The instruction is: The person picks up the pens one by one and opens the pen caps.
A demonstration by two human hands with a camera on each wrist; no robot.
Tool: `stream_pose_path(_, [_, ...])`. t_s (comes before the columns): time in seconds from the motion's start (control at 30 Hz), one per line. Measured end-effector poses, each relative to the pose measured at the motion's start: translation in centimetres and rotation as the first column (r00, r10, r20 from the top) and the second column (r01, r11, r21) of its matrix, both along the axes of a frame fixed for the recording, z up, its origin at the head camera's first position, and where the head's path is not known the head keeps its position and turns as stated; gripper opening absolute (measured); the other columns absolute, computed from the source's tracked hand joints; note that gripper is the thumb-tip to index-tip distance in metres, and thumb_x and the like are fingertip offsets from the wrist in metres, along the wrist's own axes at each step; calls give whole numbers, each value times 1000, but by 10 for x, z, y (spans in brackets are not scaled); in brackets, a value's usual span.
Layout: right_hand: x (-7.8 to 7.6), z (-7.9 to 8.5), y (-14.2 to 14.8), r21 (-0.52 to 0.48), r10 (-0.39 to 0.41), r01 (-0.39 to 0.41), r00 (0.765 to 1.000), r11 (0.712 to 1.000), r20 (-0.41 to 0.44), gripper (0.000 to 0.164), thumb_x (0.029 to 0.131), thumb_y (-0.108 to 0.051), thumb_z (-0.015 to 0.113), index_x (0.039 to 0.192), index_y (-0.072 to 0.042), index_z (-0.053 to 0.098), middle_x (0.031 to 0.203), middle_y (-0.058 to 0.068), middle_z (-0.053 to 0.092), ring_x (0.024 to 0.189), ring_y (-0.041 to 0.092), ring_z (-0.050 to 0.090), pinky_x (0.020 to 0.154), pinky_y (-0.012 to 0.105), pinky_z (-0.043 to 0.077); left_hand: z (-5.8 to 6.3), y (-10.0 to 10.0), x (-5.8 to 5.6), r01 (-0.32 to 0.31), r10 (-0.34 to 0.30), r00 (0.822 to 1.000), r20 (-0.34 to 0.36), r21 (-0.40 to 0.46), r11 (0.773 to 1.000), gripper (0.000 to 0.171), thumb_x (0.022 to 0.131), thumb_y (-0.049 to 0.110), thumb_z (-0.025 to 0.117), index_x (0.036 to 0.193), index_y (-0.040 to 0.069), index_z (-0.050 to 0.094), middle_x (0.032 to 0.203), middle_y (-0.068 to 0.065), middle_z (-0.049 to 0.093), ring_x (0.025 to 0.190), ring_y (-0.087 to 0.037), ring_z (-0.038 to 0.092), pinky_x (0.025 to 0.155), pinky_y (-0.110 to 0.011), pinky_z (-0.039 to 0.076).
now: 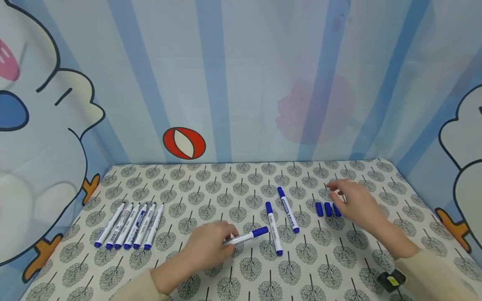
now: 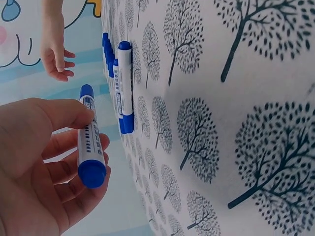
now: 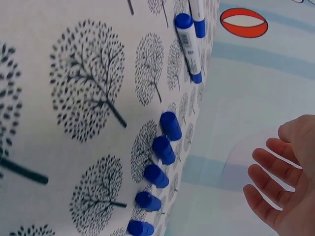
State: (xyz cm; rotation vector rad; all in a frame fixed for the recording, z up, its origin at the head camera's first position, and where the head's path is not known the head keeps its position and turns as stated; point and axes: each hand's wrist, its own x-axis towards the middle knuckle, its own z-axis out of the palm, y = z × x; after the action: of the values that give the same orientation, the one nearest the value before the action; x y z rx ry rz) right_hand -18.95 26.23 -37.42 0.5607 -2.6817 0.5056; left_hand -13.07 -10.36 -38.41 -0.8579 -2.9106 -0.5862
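My left hand (image 1: 208,246) holds a white whiteboard marker (image 1: 242,238) with its blue cap on, pinched between thumb and fingers above the table. In the left wrist view, the marker's blue end (image 2: 92,173) points toward the camera. My right hand (image 1: 355,204), its fingers loosely bent and holding nothing, hovers over a row of loose blue caps (image 1: 319,209). It hides part of that row in the head view; the right wrist view shows several caps (image 3: 156,176) lined up. Between the hands lie two capped markers, one nearer (image 1: 274,232) and one farther (image 1: 288,212).
Several uncapped markers (image 1: 130,228) lie side by side at the left, dark tips pointing away. The tablecloth (image 1: 233,288) has a tree print. A cartoon-printed curtain (image 1: 248,104) rises behind the table. A small black object (image 1: 391,280) sits by the right sleeve.
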Motion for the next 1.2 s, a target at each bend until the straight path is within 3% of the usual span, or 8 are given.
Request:
stream_pose_path(0.3, [3,-3,-18,23,93,-91,991,996,-101,24,86,-16,61,109,-8,62,102,6,64,84,22,62,62,33,52,3,-2,-8,-19,20,999,-35,30,999,18,74,15,68,92,19,68,74,10,60,53,0,43,43,-15,37])
stream_pose_path(0.63, [6,1,-40,16,140,-139,988,990,-67,26,87,-18,61,111,-9,61,105,5,65,88,21,62,69,34,52,13,-2,-16,-43,46,998,-51,63,997,22,74,14,69,95,19,69,78,8,61,58,-3,45,45,-16,38])
stream_pose_path(0.97, [7,-2,-61,17,233,-233,966,972,-114,27,85,-15,64,111,-10,61,106,2,65,86,16,63,71,31,52,11,0,-30,-17,25,996,-91,84,996,22,75,16,69,96,19,69,81,9,62,64,-4,49,51,-16,40])
stream_pose_path(1.2, [7,-6,-78,29,278,-277,957,961,-81,29,86,-19,64,113,-13,61,108,0,64,86,13,62,73,29,52,10,2,-38,-14,24,992,-127,76,997,22,75,17,71,97,19,70,83,10,62,65,-3,49,52,-16,40])
